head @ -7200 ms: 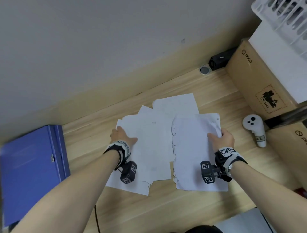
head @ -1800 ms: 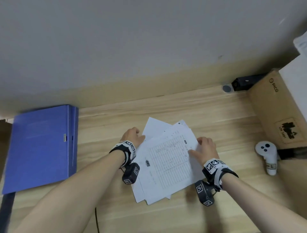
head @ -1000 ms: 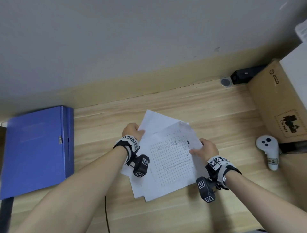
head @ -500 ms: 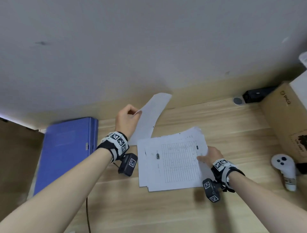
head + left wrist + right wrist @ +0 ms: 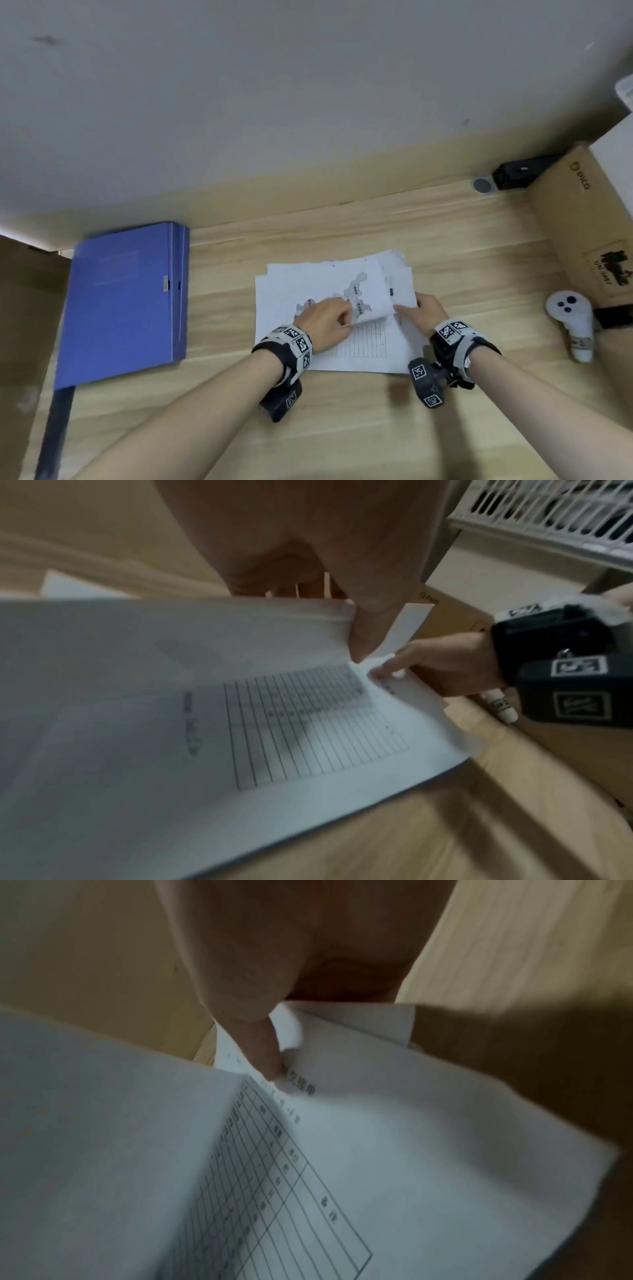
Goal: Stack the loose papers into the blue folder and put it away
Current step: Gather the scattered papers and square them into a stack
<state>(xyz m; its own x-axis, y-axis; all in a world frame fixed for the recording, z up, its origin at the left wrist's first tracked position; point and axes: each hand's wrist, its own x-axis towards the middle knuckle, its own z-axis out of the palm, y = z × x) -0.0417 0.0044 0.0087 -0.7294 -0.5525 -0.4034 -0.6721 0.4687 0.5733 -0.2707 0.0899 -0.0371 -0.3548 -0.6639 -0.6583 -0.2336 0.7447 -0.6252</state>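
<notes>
The closed blue folder (image 5: 126,298) lies flat on the wooden desk at the left. A stack of loose white papers (image 5: 284,308) sits mid-desk. My left hand (image 5: 342,317) pinches a sheet printed with a grey map (image 5: 356,294) and holds it low over the stack; its thumb (image 5: 369,631) lies on that sheet's edge. Beneath it shows a sheet with a ruled table (image 5: 308,723). My right hand (image 5: 406,310) pinches the stack's right edge, its thumb (image 5: 260,1047) on top of the papers and its fingers hidden below.
A white hand controller (image 5: 570,322) lies at the right beside a cardboard box (image 5: 582,233). A black device (image 5: 524,169) and a round grey disc (image 5: 482,185) sit at the back wall. A white wire basket (image 5: 548,515) is above the box. Brown cardboard (image 5: 20,308) borders the left.
My left hand has brought the sheet it held raised at the far left down and right onto the stack, map side up. My right hand has stayed at the stack's right edge.
</notes>
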